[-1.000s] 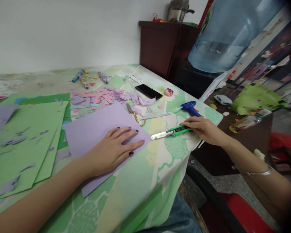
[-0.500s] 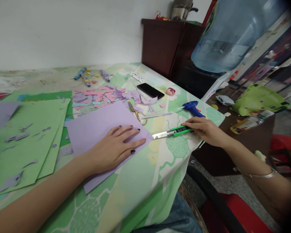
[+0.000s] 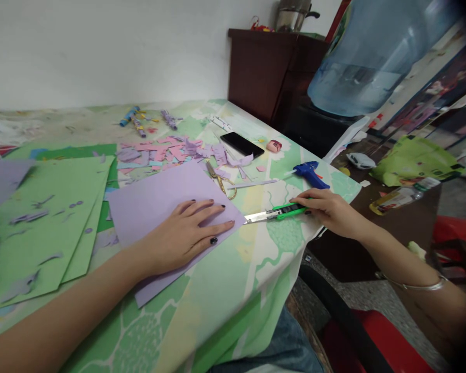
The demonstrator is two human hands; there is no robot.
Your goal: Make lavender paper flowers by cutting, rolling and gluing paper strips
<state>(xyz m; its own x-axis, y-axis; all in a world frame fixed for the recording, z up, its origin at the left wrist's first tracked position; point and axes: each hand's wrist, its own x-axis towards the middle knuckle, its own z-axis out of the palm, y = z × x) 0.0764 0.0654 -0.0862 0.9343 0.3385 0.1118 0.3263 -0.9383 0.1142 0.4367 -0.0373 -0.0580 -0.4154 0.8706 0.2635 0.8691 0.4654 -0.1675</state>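
Note:
My left hand (image 3: pixel 182 235) lies flat, fingers spread, on a lilac paper sheet (image 3: pixel 155 202) on the table. My right hand (image 3: pixel 328 209) rests on the green handle of a utility knife (image 3: pixel 275 213) near the table's right edge, fingers curled over it. The knife's metal blade points left, and its tip touches the lilac sheet's right corner.
Green paper sheets (image 3: pixel 42 217) lie to the left. Pink and purple paper scraps (image 3: pixel 166 151), gold scissors (image 3: pixel 219 180), a black phone (image 3: pixel 242 144), a blue glue gun (image 3: pixel 309 173) and a small pink eraser (image 3: pixel 274 146) sit further back. A water jug (image 3: pixel 368 52) and a dark cabinet (image 3: pixel 272 72) stand at right.
The knife's blade tip has slid slightly left to the lilac sheet's corner. Both hands stay where they were; the view shifted a little.

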